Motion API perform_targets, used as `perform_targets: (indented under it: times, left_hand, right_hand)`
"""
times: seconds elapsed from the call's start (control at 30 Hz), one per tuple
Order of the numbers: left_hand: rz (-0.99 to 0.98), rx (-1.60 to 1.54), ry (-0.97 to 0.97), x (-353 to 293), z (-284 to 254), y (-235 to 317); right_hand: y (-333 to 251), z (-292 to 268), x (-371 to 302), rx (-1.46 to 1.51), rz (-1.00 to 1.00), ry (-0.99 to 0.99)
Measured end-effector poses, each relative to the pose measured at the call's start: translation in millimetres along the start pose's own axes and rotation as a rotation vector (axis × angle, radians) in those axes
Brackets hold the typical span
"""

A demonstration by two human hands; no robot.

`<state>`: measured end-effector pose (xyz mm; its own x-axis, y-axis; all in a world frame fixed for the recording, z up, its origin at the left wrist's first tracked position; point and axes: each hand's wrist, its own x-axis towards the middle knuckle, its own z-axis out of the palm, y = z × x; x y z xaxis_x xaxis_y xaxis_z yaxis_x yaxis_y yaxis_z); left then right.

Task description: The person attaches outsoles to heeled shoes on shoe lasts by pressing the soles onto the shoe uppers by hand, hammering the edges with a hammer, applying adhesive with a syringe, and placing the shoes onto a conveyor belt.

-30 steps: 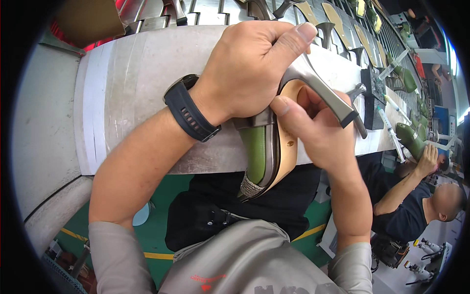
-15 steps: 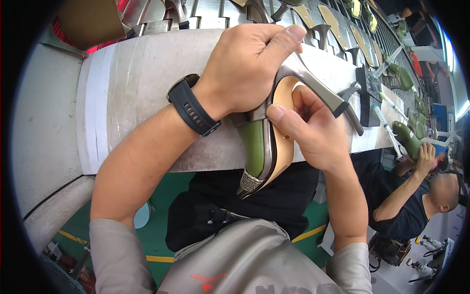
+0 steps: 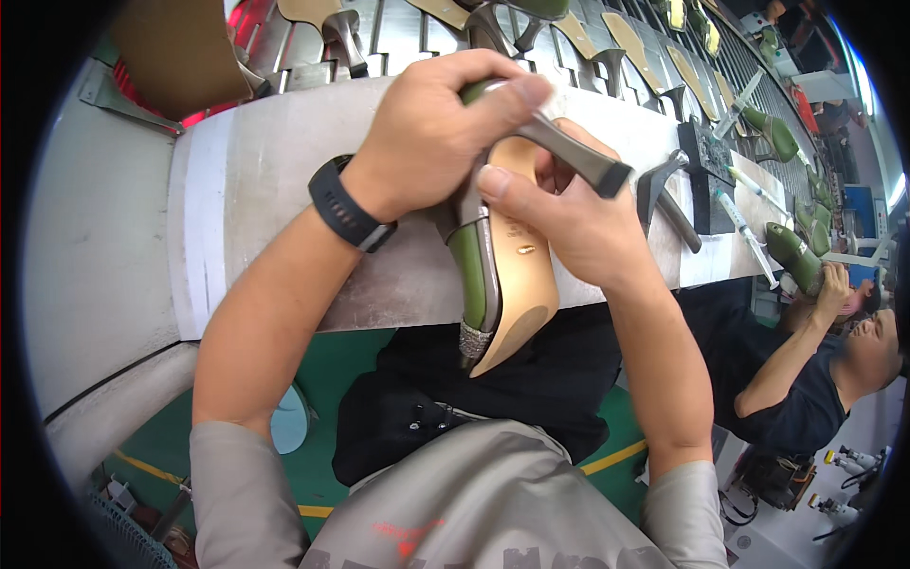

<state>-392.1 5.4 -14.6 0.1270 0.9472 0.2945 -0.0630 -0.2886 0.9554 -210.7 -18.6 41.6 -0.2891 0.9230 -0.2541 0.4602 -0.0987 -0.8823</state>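
Note:
Between my hands is a high-heeled shoe (image 3: pixel 521 275), sole up, its toe pointing down past the bench's near edge. It has a green upper, a tan sole, a glittery band near the toe and a grey metallic heel (image 3: pixel 578 156) that sticks out to the right. My left hand (image 3: pixel 422 137) is closed around the back part of the shoe, its thumb by the base of the heel. My right hand (image 3: pixel 597 228) grips it from the other side. The right thumb presses on the sole below the heel, while the other right fingers are partly hidden behind the shoe.
Across the pale bench (image 3: pixel 275 228), to the right, lie a hammer (image 3: pixel 679 216), a black block (image 3: pixel 709 185) and several syringes (image 3: pixel 744 235). Beyond it runs a slatted metal conveyor (image 3: pixel 559 71) with heeled shoes and tan soles. A co-worker (image 3: pixel 796 389) handles a green shoe at right.
The shoe has rolled so more of its tan sole faces up. Both hands have shifted a little left with it, and the right thumb has moved left and up.

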Motion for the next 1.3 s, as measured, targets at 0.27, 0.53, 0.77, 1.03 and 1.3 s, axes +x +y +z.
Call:
perform_targets:
  times: [0.27,0.53,0.77,1.03,1.3]
  left_hand:
    - [0.301,0.471,0.176,-146,-12,14]
    - [-0.015,0.517,0.041,-135,6,38]
    - [-0.176,0.458,-0.113,-114,13,39]
    - [-0.136,0.556,-0.027,-115,31,34]
    - [-0.115,0.720,0.032,-119,36,36]
  right_hand:
    - [13,-51,-32,-0.849,-0.721,0.055]
    - [44,-42,-33,-0.735,-0.904,0.015]
    - [93,-31,10,-0.859,-1.352,0.262]
    - [62,-22,-28,-0.692,-0.981,0.127]
    - [6,-20,-40,-1.014,-0.808,0.036]
